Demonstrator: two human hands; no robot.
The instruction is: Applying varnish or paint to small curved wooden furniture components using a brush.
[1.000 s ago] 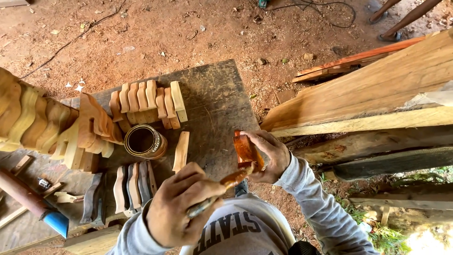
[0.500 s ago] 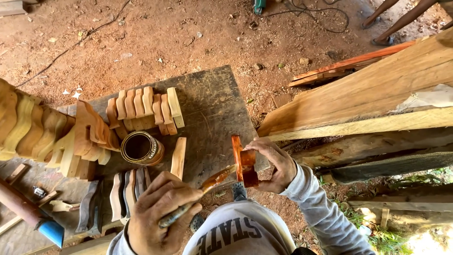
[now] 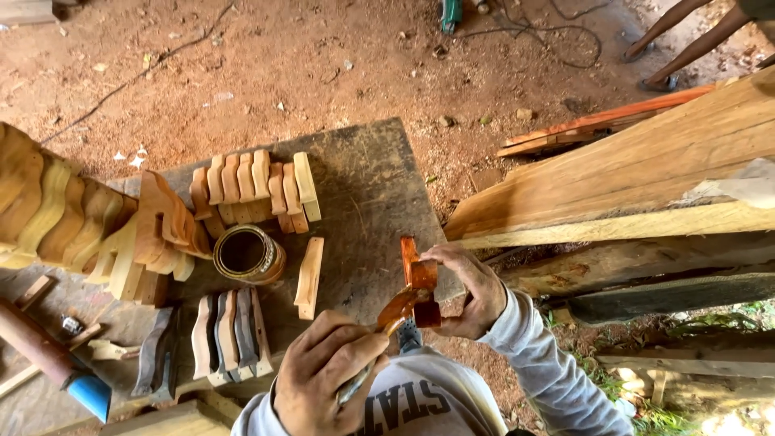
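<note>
Two hands work over the near edge of a dark, worn wooden desk [image 3: 363, 202] that stands on bare red earth [image 3: 323, 64] strewn with chips and a thin cable. The right hand [image 3: 468, 291] is clamped on a small carved wood piece [image 3: 416, 278], wet orange with finish, held just off the desk's corner. The left hand [image 3: 327, 375] is closed around a brush [image 3: 395, 311] whose bristles touch that piece. On the desk lie a row of pale shaped blocks [image 3: 258, 186], a single block [image 3: 309, 277], an open round tin [image 3: 249, 254] and a greyer set of blocks [image 3: 226, 335]. Rough sawn planks [image 3: 646, 178] are stacked to the right.
</note>
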